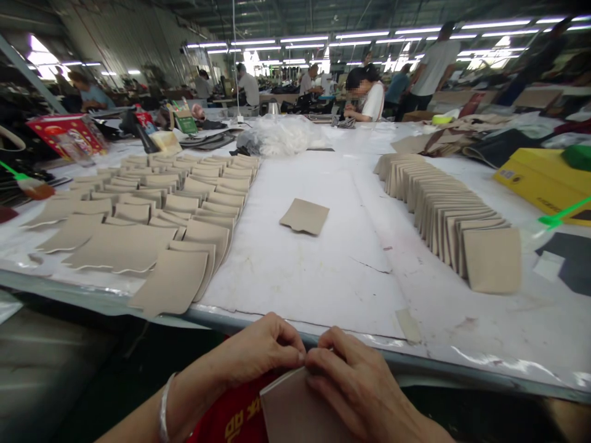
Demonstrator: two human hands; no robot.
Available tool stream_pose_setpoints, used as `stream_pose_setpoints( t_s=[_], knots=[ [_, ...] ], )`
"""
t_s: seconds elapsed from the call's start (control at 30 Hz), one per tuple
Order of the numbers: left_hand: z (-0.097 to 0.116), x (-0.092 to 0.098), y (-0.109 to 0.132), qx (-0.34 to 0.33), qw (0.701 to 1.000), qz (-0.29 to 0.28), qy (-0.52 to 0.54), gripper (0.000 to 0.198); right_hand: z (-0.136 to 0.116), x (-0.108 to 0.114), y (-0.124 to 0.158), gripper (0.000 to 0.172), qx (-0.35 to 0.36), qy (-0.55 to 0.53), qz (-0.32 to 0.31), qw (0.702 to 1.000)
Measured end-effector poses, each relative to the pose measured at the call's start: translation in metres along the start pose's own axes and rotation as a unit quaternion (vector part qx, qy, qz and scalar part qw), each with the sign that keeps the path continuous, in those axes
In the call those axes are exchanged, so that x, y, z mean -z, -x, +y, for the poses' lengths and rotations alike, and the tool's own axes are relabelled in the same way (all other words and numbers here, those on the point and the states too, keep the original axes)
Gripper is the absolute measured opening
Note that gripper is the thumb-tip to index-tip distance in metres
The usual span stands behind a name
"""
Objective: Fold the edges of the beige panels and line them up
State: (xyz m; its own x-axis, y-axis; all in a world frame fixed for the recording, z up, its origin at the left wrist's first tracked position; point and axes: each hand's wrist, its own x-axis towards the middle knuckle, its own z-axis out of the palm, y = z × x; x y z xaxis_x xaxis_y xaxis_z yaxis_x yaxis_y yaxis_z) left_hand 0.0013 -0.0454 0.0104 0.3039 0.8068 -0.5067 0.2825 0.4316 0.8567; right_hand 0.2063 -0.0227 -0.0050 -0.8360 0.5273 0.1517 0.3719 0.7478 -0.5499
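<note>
Left hand [258, 347]: grip was pinched narrow at the beige panel [293, 412]
Right hand [357, 372]: grip held that panel
Table [351, 283]: lone piece [305, 216] lay left of the fanned row [492, 261]

Our left hand [258, 346] and right hand [357, 372] are bare, and so is the left forearm [196, 389], as far as it shows. Behind the grip on the left side, we wear a bangle [164, 411]: one plain rounded band, pale silver, with a bright shine along it. Below the grip and to its left shows our red garment [213, 417], a deep red that darkens towards shadow. On it, just left of the space under the grip, stands yellow lettering [234, 424] in bold, large, slanting characters, partly covered. Whether the garment is an apron or a shirt, we cannot tell.
</note>
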Motion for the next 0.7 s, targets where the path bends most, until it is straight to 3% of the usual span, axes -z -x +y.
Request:
stream_pose_setpoints(
  t_s=[0.17,0.37,0.53,0.7],
  knots=[
    [-0.004,-0.009,-0.001,-0.031,0.997,0.012,-0.066,0.017,0.005,-0.008,-0.004,0.018,0.010,0.054,-0.057,0.997],
    [-0.010,-0.011,-0.006,-0.059,0.990,0.016,-0.128,0.014,0.004,-0.005,-0.015,0.014,0.037,0.105,-0.060,0.992],
    [0.009,-0.005,0.004,-0.066,0.975,0.044,-0.206,0.010,-0.007,0.010,-0.017,0.013,0.053,0.094,-0.076,0.991],
    [0.037,0.015,0.012,-0.067,0.952,0.093,-0.285,0.011,-0.024,0.030,-0.007,0.018,0.142,0.118,-0.015,0.983]
  ],
)
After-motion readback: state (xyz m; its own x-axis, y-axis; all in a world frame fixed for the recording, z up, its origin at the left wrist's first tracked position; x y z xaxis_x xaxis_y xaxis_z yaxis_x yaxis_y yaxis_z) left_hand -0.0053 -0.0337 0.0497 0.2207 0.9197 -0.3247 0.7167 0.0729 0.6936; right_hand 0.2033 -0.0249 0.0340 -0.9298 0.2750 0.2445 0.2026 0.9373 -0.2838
